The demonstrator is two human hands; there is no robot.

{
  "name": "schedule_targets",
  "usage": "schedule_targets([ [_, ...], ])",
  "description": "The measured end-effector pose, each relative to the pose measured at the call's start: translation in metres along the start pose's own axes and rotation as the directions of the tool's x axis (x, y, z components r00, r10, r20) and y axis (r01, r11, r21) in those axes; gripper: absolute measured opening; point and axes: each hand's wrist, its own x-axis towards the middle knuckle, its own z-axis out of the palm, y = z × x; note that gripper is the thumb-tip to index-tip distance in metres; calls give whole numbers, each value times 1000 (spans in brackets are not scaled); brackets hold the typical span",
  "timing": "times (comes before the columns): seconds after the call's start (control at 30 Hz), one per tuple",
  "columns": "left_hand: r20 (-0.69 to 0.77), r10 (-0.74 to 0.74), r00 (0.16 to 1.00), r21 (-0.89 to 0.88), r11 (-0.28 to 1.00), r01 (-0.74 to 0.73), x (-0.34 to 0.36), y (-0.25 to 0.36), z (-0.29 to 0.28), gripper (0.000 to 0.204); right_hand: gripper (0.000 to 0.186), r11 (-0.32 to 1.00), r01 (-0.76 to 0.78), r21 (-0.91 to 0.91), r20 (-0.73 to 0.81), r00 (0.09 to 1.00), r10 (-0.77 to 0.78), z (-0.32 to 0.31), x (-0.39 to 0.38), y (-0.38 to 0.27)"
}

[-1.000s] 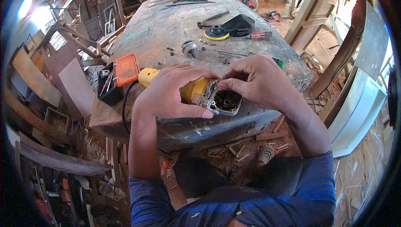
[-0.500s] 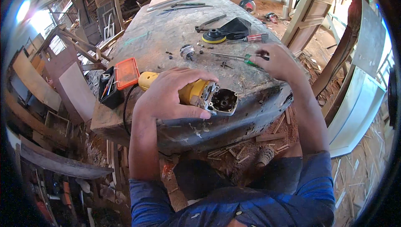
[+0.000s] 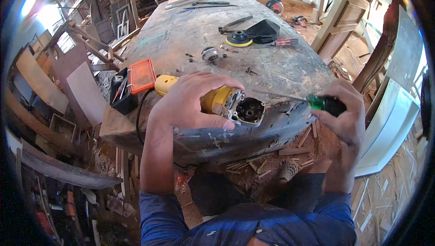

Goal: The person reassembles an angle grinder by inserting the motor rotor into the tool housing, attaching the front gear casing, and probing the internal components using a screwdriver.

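My left hand is wrapped over a yellow power tool lying on the workbench's near edge. Its open metal gear housing faces right, with a dark, greasy interior. My right hand is closed on a screwdriver with a green and black handle, its thin blade pointing left, near the housing; whether the tip touches cannot be told. Small loose parts and a round silver metal piece sit on the bench beyond the tool.
A black case with orange lid and a cable are at left on the scuffed bench. Farther back are a round pad, black bag, red-handled screwdriver, long tools and boards. Wooden panels lean around both sides; offcuts litter the floor.
My right hand left the housing, picked up the green-handled screwdriver from the bench, and has brought it toward the lower right, closer to me. My left hand stays on the tool.
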Motion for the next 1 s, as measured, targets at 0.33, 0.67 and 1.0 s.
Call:
schedule_targets([
  [0.33, -27, 8, 1000, 5, 1000, -8, -4, 1, 0, 90, 42, 999, -5, 51, -29, 1000, 7, 10, -8, -7],
  [0.67, -24, 5, 1000, 8, 1000, -4, -5, 1, -1, 90, 41, 998, 10, 60, -39, 999, -8, 14, -6, -6],
  [1.0, -45, 67, 997, -19, 997, -68, -2, 4, 0, 91, 43, 997, -6, 74, -10, 1000, 7, 14, -6, -3],
])
